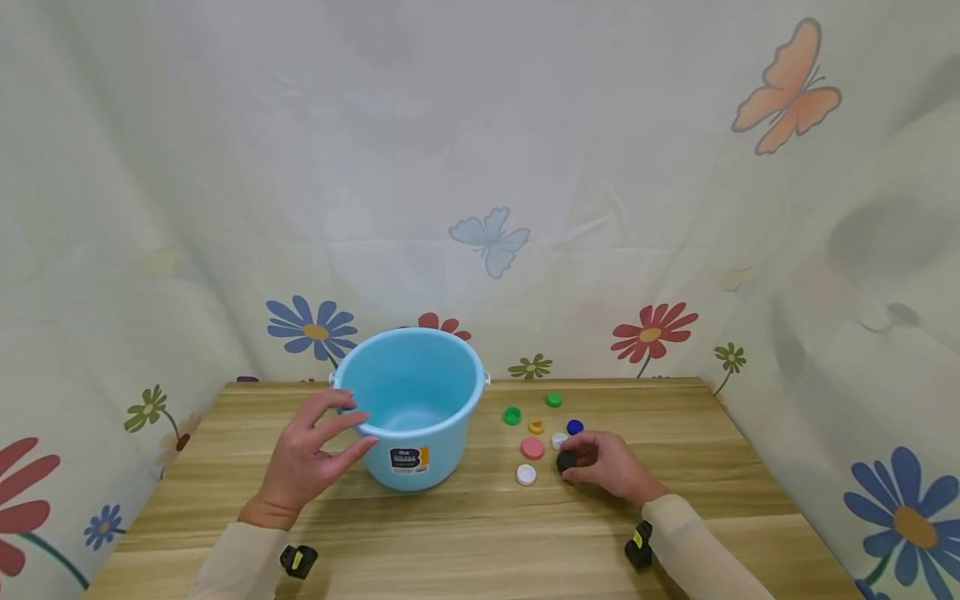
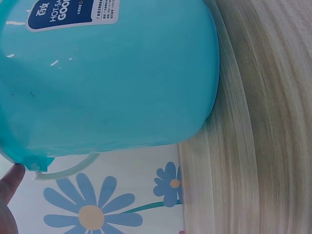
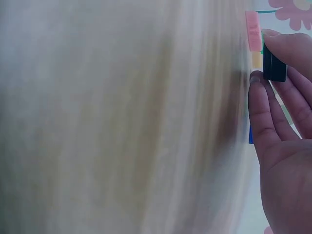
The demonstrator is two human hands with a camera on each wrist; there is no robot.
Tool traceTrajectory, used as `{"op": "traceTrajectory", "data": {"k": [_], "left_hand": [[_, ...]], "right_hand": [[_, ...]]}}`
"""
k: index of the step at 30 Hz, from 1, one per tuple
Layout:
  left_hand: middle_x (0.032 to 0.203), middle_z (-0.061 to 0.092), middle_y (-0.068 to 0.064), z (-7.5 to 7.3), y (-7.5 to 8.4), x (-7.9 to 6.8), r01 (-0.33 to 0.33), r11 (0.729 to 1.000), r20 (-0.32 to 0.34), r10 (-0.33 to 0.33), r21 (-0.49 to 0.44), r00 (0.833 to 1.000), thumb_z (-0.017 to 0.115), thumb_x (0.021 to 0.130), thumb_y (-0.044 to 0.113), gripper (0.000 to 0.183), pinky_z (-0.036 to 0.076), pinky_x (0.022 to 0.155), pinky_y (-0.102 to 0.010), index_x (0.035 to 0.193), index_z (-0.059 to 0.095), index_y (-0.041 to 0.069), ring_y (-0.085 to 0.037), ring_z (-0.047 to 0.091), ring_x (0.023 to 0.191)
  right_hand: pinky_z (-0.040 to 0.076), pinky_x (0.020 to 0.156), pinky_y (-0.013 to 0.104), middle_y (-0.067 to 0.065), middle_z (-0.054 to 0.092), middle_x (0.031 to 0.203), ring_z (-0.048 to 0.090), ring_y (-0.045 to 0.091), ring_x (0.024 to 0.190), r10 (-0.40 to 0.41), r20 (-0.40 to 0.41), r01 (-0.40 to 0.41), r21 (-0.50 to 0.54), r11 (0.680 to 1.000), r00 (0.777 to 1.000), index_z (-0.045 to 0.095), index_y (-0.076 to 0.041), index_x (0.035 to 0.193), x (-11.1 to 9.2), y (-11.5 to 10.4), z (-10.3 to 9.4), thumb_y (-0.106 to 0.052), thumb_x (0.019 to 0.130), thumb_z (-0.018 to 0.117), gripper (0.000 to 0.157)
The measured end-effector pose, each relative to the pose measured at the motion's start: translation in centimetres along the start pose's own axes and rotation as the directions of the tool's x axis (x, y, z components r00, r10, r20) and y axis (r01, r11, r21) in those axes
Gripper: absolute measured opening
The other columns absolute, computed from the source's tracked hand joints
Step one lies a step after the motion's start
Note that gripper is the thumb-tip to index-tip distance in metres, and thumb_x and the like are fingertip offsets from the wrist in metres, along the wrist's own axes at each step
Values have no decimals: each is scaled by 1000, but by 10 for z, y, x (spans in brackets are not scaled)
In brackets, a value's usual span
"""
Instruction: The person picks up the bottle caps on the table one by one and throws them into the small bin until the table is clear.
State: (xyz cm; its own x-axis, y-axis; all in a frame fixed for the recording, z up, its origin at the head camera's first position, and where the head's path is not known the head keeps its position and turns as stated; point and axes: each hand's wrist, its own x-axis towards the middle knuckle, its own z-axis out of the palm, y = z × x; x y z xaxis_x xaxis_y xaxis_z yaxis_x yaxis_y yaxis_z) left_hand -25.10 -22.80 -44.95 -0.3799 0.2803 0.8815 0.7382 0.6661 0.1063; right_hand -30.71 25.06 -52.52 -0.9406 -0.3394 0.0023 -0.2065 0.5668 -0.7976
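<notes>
A light blue bucket [image 1: 420,450] stands upright on the table, its label facing the near side. At its near-left rim is my left hand [image 1: 311,462], the fingers over the edge and the thumb lower against the outer side, holding the rim. Only a fingertip [image 2: 14,178] of that hand shows by the handle mount in the left wrist view. To the right of the bucket, my right hand [image 1: 611,467] pinches a black bottle cap [image 3: 274,63] between thumb and fingers. Close by lie a pink cap [image 1: 532,448], a white cap [image 1: 527,475] and a blue cap [image 1: 575,427].
Further caps lie behind these: a yellow cap [image 1: 536,427], a second white cap [image 1: 558,441], a green cap [image 1: 512,416] and another green cap [image 1: 553,400]. The wooden table [image 1: 465,550] ends at a patterned curtain [image 1: 600,208], which also hangs along both sides.
</notes>
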Motion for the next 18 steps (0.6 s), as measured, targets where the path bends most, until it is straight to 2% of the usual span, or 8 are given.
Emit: {"op": "traceTrajectory", "data": {"k": [8,18], "left_hand": [[115,68,-11,-1,1,2,-17,1000,-14,17,-14,1000,63,93,62,52,35,114,-13,101,80,13,-27,65,106],[112,68,-12,-2,1,4,-24,999,-12,24,-32,1000,63,94,61,49,36,115,-14,101,80,15,-29,64,107]], "right_hand": [[62,90,30,7,71,121,69,20,104,5,-9,-4,53,999,1000,72,-12,120,-1,-5,-1,-20,82,87,41],[60,98,35,5,72,122,69,19,108,26,-61,-19,108,994,998,72,-13,123,-3,-21,-7,-21,83,87,43]]}}
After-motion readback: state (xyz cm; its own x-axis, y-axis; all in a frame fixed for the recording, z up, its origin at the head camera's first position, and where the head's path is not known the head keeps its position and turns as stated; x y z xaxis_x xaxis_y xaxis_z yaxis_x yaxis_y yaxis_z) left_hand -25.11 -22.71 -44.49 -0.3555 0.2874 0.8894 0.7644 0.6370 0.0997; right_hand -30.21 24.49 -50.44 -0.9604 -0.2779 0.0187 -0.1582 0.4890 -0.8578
